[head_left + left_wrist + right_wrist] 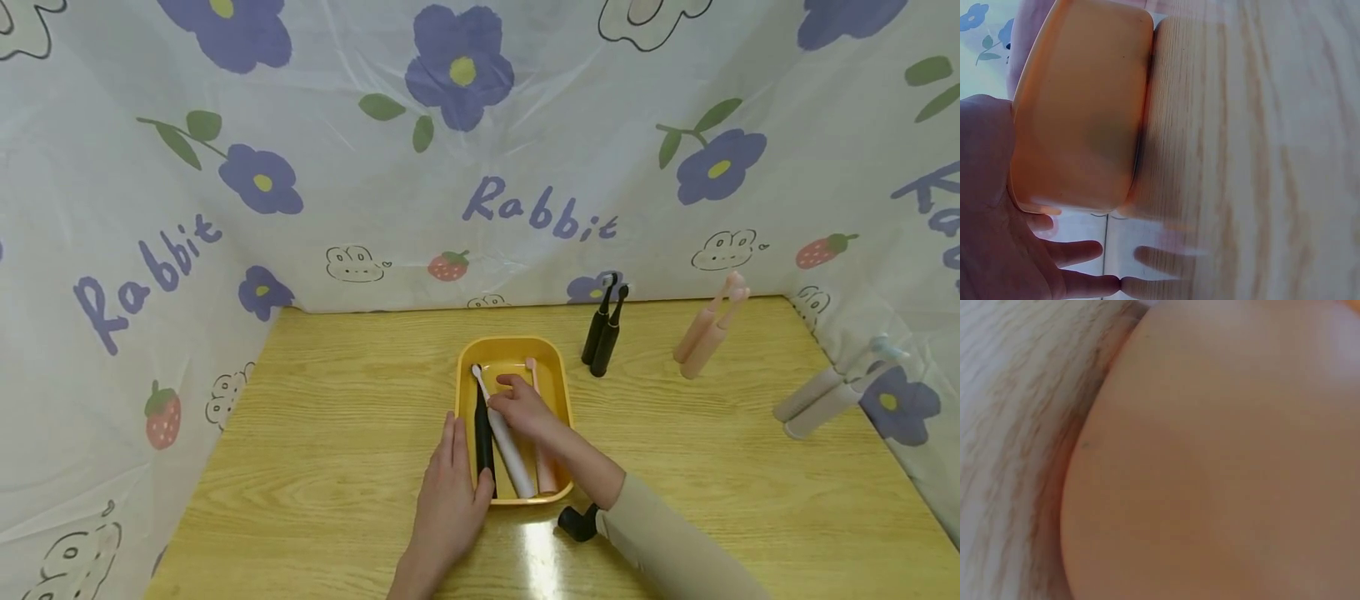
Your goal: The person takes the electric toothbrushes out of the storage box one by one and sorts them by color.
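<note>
A yellow tray (551,354) holds a black electric toothbrush (483,433), a white electric toothbrush (512,454) and a pink electric toothbrush (545,471). The white one slants, its head toward the far left corner. My right hand (525,408) reaches over the tray's right side, thumb and finger parted beside the white toothbrush's neck; whether they touch it is unclear. Along the left wall, my left hand (450,492) rests with extended fingers, its thumb at the near left corner. The left wrist view shows that hand (1016,250) against the tray's outer wall (1085,106).
Behind and right of the tray stand two black toothbrushes (604,337), two pink toothbrushes (705,337) and two white toothbrushes (821,400). A black object (577,524) shows under my right forearm. Patterned cloth (390,192) borders the wooden table (337,417). The right wrist view is mostly blurred tray wall (1210,475).
</note>
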Tool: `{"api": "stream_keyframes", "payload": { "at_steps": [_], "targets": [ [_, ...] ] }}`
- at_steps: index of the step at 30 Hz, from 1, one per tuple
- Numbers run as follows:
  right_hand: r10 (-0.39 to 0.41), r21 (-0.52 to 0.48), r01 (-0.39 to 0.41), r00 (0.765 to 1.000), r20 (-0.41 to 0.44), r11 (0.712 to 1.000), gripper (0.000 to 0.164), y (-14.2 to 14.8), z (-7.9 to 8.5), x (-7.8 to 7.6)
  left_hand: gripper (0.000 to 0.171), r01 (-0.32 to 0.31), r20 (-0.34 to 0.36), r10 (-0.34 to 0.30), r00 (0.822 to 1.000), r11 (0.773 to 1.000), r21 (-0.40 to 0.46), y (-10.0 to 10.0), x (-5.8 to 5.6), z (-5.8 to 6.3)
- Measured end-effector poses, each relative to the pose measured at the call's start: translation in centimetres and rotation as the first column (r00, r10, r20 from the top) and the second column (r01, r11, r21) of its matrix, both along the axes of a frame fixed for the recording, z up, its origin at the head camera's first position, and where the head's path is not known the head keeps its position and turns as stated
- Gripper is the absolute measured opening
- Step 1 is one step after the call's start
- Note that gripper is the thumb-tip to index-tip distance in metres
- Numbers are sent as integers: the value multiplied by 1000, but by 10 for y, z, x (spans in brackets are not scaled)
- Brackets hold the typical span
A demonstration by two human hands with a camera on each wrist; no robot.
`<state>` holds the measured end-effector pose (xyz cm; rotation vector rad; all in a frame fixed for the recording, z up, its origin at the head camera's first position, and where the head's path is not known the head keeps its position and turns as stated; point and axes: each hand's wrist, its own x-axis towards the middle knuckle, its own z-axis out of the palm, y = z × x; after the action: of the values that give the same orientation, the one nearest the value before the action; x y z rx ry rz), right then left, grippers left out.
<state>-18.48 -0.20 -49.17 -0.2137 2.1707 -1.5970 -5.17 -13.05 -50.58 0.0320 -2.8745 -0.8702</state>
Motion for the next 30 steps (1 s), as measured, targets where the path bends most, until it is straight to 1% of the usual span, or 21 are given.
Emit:
{"api": "stream_keyframes", "payload": {
  "at_steps": [5,8,12,14,16,19,25,28,30],
  "targets": [
    [38,75,-35,999,-34,997,53,0,-1,1,75,1,-3,-1,1000,1000,-1,-1,0,-1],
    [76,115,-67,994,-77,991,54,0,-2,1,76,2,-4,-2,1000,1000,0,-1,0,-1],
    [159,178,-130,974,-159,975,53,3,-1,3,76,-2,5,2,1000,1000,2,-1,0,-1],
    [194,208,-157,966,-172,966,51,5,1,5,77,-3,11,3,1000,1000,3,-1,-1,-1],
    [218,225,-179,962,-163,958,49,7,4,6,77,-5,17,5,1000,1000,9,0,-1,-1],
    [234,225,-201,963,-133,954,46,11,10,6,77,-5,12,5,1000,1000,12,0,-1,0],
    [237,170,-218,966,-104,961,46,26,21,5,76,1,3,-1,1000,1000,6,0,-2,0],
    [243,123,-228,963,-118,966,47,34,24,5,75,0,11,0,1000,1000,4,0,-2,0],
    [232,92,-221,963,-140,971,49,39,24,6,76,-2,15,2,1000,1000,7,1,-1,0]
  ]
}}
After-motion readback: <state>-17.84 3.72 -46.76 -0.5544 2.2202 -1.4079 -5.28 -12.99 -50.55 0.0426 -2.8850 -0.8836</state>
